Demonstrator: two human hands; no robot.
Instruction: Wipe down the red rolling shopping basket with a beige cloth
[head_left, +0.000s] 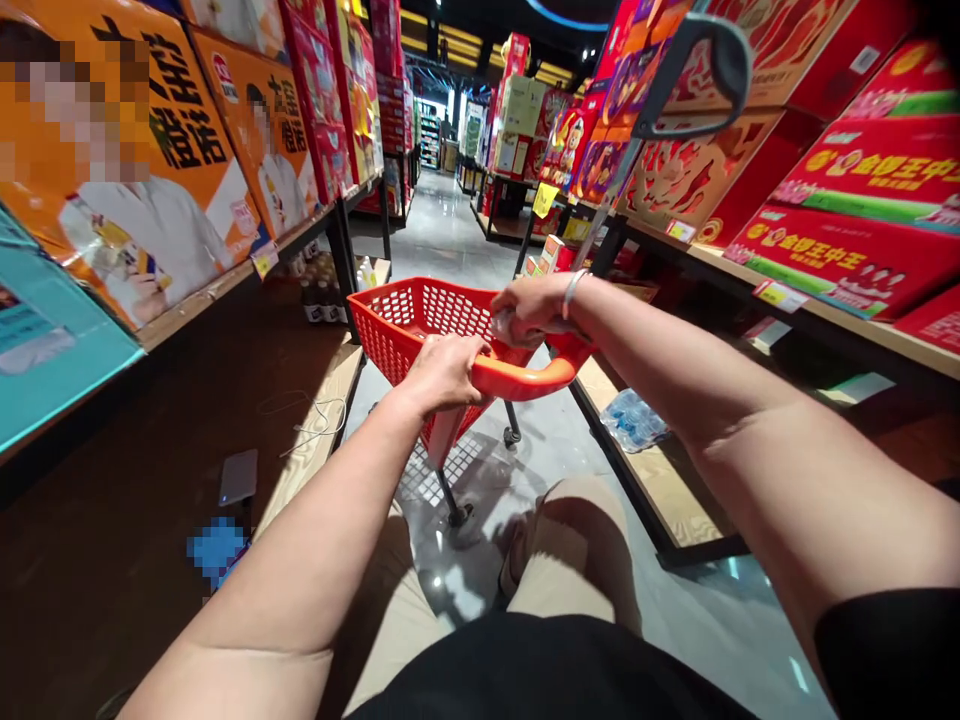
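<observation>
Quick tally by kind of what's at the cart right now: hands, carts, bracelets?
Hands: 2, left hand and right hand, both on the cart
Carts: 1, red cart
Bracelets: 1, bracelet on the right wrist
Total: 4

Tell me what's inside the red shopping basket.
Through the mesh of the red shopping basket, its near half looks bare. The right hand, holding something pale, and the left hand on the handle cover its rear right corner, so anything there cannot be seen.
</observation>
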